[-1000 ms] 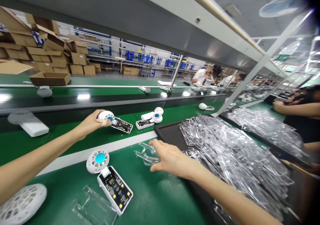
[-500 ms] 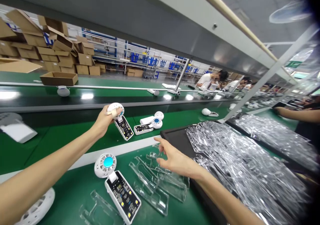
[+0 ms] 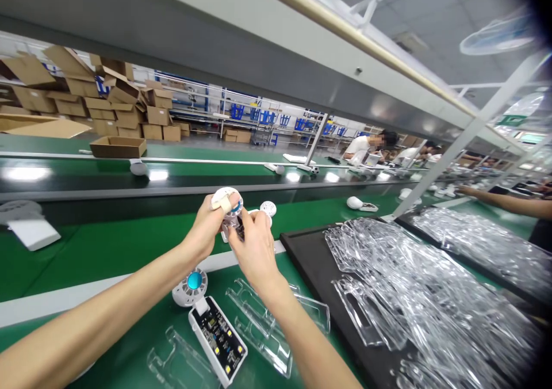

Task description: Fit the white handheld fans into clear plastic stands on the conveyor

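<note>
My left hand (image 3: 206, 223) is closed round the round head of a white fan unit (image 3: 227, 198), held above the green belt. Fingers of my right hand (image 3: 255, 240) are pressed against the same unit's lower part, which they largely hide. A tan wrap covers part of a left finger. Below my hands lies another white unit (image 3: 218, 337) with a blue disc and an exposed black circuit board. Clear plastic frames (image 3: 263, 325) are spread beside it, and one more clear frame (image 3: 179, 354) lies to its left. A further white unit (image 3: 268, 208) is partly hidden behind my right hand.
A black tray (image 3: 304, 251) heaped with clear plastic parts (image 3: 409, 279) stands on the right, a second one beyond it. Another person's arm (image 3: 504, 200) reaches in at far right. A metal beam (image 3: 280, 49) crosses overhead; a slanted post (image 3: 448, 147) rises right.
My right hand has moved up and left from over the clear frames onto the held unit. My left hand has shifted right with the unit. The other person's arm has moved left slightly.
</note>
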The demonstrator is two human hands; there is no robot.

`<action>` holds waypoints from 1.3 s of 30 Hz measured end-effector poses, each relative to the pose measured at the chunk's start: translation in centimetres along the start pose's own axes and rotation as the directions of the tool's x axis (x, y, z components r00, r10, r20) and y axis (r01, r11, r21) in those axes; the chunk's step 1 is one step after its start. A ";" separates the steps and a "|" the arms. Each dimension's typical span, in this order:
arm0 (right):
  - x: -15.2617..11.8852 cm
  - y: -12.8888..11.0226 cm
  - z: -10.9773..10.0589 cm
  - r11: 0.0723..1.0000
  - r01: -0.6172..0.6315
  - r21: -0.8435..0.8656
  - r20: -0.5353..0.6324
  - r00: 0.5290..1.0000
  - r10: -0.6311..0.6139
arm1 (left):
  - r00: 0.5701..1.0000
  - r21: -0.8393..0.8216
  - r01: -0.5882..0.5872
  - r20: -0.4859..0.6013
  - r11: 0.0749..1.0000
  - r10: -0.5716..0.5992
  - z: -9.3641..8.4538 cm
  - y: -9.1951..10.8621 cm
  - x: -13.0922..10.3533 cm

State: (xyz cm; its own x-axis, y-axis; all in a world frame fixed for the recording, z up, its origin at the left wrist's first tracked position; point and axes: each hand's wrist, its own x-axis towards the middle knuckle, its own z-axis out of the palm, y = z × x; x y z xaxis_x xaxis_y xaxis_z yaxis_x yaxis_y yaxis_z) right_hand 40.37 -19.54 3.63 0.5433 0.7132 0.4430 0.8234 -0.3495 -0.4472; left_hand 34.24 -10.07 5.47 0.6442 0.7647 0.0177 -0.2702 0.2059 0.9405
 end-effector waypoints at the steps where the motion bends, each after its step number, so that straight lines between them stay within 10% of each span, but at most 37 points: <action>1: -0.1 -0.2 0.1 1.000 -0.007 -0.011 0.010 1.000 0.007 | 1.000 -0.003 0.011 0.001 1.000 -0.011 0.0 -0.1 -0.1; 13: -2.6 0.4 -0.2 0.983 -0.070 -0.169 0.266 0.957 0.114 | 0.997 -0.137 -0.028 -0.080 0.990 0.017 0.2 -0.1 -0.2; 20: -2.5 0.8 -0.4 0.987 -0.004 -0.158 0.204 0.978 0.037 | 0.956 -0.135 0.246 0.199 0.960 -0.217 -0.7 -1.5 -0.5; 24: -2.0 1.5 0.2 0.992 -0.054 0.118 0.090 0.995 0.043 | 0.978 0.003 0.186 0.098 0.983 -0.185 -0.8 -1.7 -0.9; 28: 0.6 2.2 0.5 0.815 -0.297 0.497 -0.026 0.934 0.357 | 1.000 0.020 0.019 -0.006 1.000 -0.019 0.4 -0.1 -1.4; 33: 3.0 1.6 1.4 0.800 -0.243 0.549 -0.133 0.919 0.370 | 0.996 0.007 -0.036 -0.085 0.999 0.037 1.1 0.8 -1.8; 36: 2.6 1.1 1.4 0.847 -0.204 0.491 -0.061 0.962 0.267 | 0.997 0.042 -0.044 -0.064 0.998 0.047 -1.1 0.5 0.2; 39: 0.0 1.6 0.2 0.940 -0.144 0.310 0.177 0.980 0.091 | 0.992 0.234 0.047 -0.123 0.971 -0.018 -6.9 0.5 4.2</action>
State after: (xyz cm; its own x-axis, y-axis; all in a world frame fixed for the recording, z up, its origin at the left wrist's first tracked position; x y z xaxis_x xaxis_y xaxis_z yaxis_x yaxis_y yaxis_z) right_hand 41.63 -19.99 2.78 0.5785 0.7746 0.2556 0.6448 -0.2423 -0.7249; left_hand 31.88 -2.55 3.63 0.5558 0.8303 -0.0414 -0.0647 0.0928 0.9936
